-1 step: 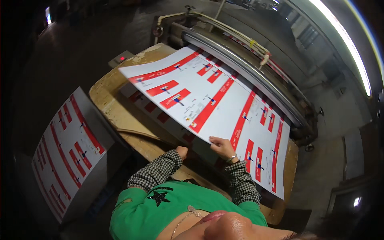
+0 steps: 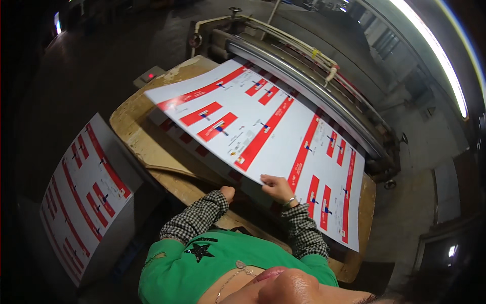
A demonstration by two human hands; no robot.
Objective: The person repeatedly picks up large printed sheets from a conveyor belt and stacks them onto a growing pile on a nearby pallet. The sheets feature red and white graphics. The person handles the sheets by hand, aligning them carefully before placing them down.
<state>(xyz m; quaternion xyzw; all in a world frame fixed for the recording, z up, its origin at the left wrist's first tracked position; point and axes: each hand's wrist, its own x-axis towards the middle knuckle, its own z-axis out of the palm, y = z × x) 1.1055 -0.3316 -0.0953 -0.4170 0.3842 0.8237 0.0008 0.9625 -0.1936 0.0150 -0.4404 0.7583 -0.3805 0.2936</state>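
Observation:
A large white printed sheet (image 2: 276, 133) with red bands slopes up from a roller machine toward me, its near edge lifted. My right hand (image 2: 279, 190) is closed, pinching that near edge left of the sheet's middle. Beneath it lies a second printed sheet (image 2: 186, 138), mostly in shadow. My left hand (image 2: 228, 193) is closed low beside the lower sheet, near the front of the worn wooden table (image 2: 129, 119); its fingertips are hidden, so what it grips cannot be made out. The sheet's far end meets the metal roller (image 2: 283, 66).
At my left stands a tall stack of similar printed sheets (image 2: 81, 195), lower than the table. A small box with a red light (image 2: 150, 76) sits by the table's far left corner. Hand wheels (image 2: 195, 40) and pipes frame the machine.
The whole view has shifted slightly. My right hand still holds the sheet's near edge, and my left hand stays closed in about the same place.

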